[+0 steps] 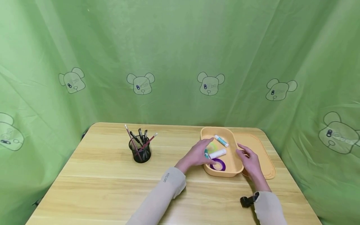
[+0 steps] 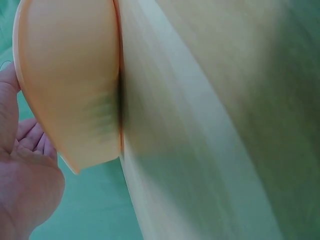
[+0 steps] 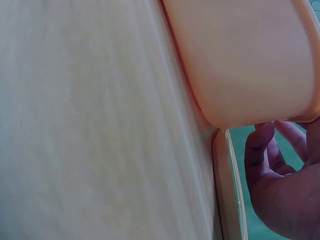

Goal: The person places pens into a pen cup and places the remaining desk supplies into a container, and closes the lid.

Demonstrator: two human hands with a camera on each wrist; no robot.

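Observation:
An orange box [image 1: 233, 167] without its lid stands at the right of the table. In it lie a white tube with a cap [image 1: 217, 153], a teal-and-white glue stick [image 1: 221, 141], a purple tape roll [image 1: 218, 164] and a pale green ring [image 1: 212, 147]. My left hand [image 1: 199, 153] reaches over the box's left rim, thumb and fingers spread apart above the things inside. A teal item [image 1: 206, 153] beside that palm is partly hidden. At the box's right side, my right hand [image 1: 251, 161] holds the rim with thumb and fingers; its fingers [image 3: 260, 145] curl near the wall.
The flat orange lid [image 1: 262, 156] lies to the right, partly under the box. A black mesh pen cup [image 1: 141, 154] with pens and pencils stands left of centre. A green curtain [image 1: 180, 106] hangs behind the table [image 1: 112, 187].

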